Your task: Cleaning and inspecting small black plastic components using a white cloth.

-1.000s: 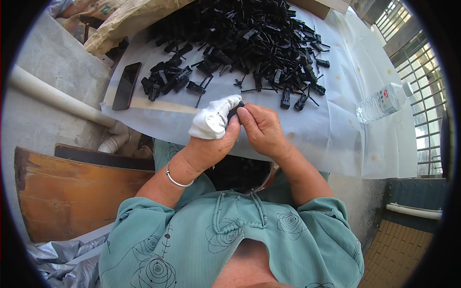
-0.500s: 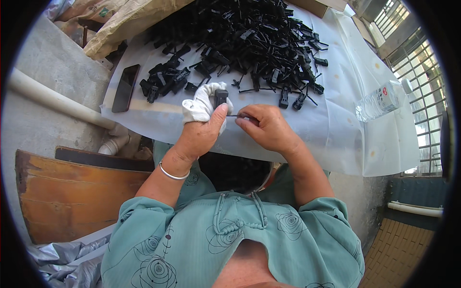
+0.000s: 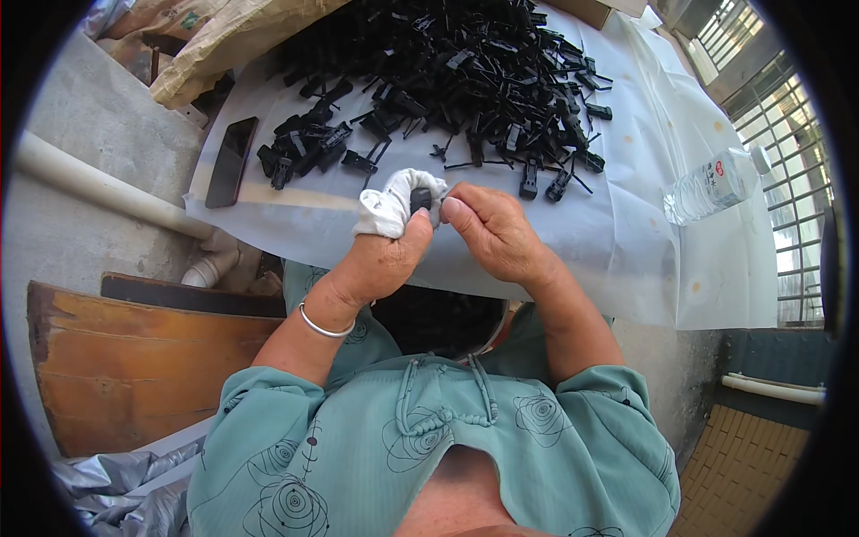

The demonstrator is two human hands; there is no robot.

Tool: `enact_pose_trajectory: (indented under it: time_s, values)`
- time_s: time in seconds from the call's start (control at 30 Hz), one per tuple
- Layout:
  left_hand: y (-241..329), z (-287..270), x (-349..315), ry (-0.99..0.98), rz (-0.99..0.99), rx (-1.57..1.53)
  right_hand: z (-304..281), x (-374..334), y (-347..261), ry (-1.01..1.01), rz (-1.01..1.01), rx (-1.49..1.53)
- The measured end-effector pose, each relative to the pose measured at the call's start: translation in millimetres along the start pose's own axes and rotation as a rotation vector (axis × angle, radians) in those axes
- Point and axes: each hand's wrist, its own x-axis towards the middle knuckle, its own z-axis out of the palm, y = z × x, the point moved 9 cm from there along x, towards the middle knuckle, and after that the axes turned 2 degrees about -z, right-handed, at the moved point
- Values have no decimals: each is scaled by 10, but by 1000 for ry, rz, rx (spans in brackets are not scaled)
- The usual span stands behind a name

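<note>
Head view shows us bent over the worktop [image 3: 295, 224], which is covered with a pale plastic sheet, working one small black plastic piece [image 3: 420, 199] between both hands. Our left hand [image 3: 380, 259], its fingers wrapped in white cloth [image 3: 386, 208], is closed around the piece with the thumb pressed up against it; our right hand [image 3: 492, 231] is curled in from the other side, fingertips pinching at the same piece, though we cannot tell exactly what those fingertips grip. The piece sits just above the near edge of the sheet, close to our chest. We judge the work to be far from over: a large heap of black parts [image 3: 456, 72] lies well beyond the hands, while a much smaller cluster of black parts [image 3: 309, 148] sits apart to the left, near a dark phone [image 3: 232, 161]. If that small cluster is the finished lot, most remains. A dark basin [image 3: 438, 322] in our lap also seems to hold pieces, though its contents are unclear. A clear water bottle [image 3: 711, 183] lies at the right.
</note>
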Motion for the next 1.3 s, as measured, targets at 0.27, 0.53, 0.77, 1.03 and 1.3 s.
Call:
enact_pose_trajectory:
  time_s: [0.27,0.53,0.77,1.03,1.3]
  values:
    - [168,45,-48,82,190,472,184,-13,17,-11,-31,-39]
    - [406,-657,62,234,306,871,189,73,27,-79,-60,-106]
    - [177,-789,107,273,289,1224,131,61,101,-20,-66,-273]
    - [255,-367,103,205,487,1093,-87,41,135,165,51,-225]
    - [239,198,-36,-40,563,934,-148,33,109,197,-50,-33]
